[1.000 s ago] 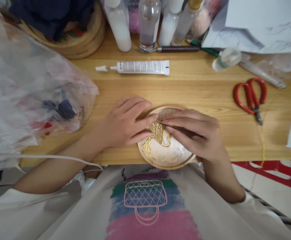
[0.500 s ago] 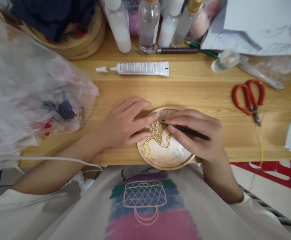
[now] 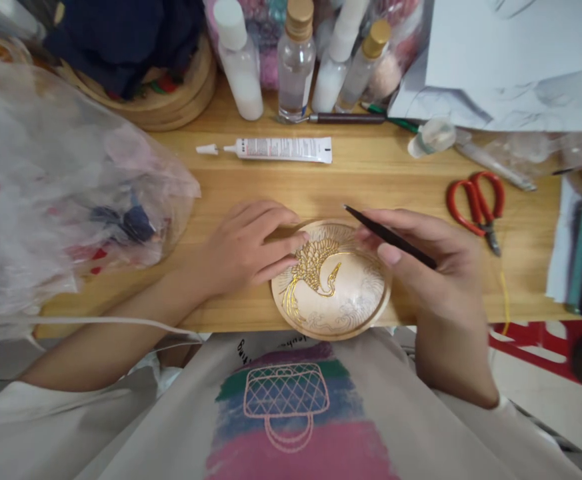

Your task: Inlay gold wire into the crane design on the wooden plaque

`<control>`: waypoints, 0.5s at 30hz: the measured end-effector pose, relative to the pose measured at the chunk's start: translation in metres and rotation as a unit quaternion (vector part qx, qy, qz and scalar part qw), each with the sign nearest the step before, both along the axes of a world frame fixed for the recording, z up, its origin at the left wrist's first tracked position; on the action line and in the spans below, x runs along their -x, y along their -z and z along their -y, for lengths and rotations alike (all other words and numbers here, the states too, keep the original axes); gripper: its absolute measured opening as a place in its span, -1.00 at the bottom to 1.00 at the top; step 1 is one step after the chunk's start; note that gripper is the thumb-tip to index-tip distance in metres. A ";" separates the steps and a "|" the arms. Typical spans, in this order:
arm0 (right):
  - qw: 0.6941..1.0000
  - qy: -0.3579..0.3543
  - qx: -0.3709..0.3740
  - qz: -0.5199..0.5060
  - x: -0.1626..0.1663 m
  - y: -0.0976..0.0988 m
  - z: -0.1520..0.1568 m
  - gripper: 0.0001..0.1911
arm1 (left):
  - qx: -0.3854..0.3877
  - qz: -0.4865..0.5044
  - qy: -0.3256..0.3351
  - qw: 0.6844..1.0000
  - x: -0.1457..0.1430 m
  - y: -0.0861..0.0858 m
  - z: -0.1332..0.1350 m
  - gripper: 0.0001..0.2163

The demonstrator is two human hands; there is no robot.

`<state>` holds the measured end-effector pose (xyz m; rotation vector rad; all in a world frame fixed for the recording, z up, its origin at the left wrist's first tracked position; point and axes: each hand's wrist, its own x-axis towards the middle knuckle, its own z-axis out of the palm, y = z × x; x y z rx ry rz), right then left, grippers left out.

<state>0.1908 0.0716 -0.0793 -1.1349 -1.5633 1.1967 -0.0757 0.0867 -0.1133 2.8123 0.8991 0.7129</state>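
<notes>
A round wooden plate [image 3: 351,303] with a gold crane design [image 3: 313,267] lies at the near edge of the table. My left hand [image 3: 243,250] rests on the plate's left rim, its fingers stretched flat and pressing down. My right hand [image 3: 423,267] hovers over the plate's right side, pinched on a thin dark tool [image 3: 388,237]. The tool's tip points up and left, lifted clear of the crane.
A glue tube [image 3: 281,149] lies behind the plate; several bottles [image 3: 295,60] stand at the back. Red scissors [image 3: 475,200] lie to the right. A big clear plastic bag [image 3: 51,193] fills the left. Papers [image 3: 511,60] sit back right.
My right hand has pulled back to the right and lifted the tool's tip off the gold design, uncovering the crane. My left hand stays put on the rim.
</notes>
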 end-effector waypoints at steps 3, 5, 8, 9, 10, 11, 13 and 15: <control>0.998 -0.059 0.029 -0.012 -0.007 -0.008 -0.004 -0.62 | -0.009 -0.005 0.003 1.000 -0.001 0.000 0.000 -0.80; 0.997 -0.069 0.017 0.035 -0.009 -0.011 -0.008 -0.64 | -0.010 -0.004 0.002 1.000 -0.001 0.000 0.000 -0.80; 0.978 -0.098 -0.063 0.171 -0.008 -0.013 -0.017 -0.75 | -0.012 -0.006 0.001 1.000 -0.002 -0.001 -0.001 -0.80; 0.966 -0.114 -0.102 0.207 -0.007 -0.013 -0.020 -0.80 | -0.016 -0.006 0.003 1.000 -0.002 -0.001 -0.001 -0.80; 0.954 -0.128 -0.142 0.232 -0.006 -0.012 -0.022 -0.83 | -0.021 -0.007 0.005 1.000 -0.002 -0.001 -0.001 -0.79; 0.942 -0.139 -0.180 0.247 -0.005 -0.009 -0.025 -0.85 | -0.026 -0.007 0.007 1.000 -0.002 -0.001 -0.001 -0.79; 0.924 -0.152 -0.230 0.266 -0.003 -0.004 -0.028 -0.86 | -0.032 -0.011 0.006 0.999 -0.003 -0.001 -0.001 -0.81; 0.916 -0.160 -0.242 0.277 -0.002 0.002 -0.028 -0.85 | -0.033 -0.015 0.000 0.999 -0.004 -0.002 -0.001 -0.82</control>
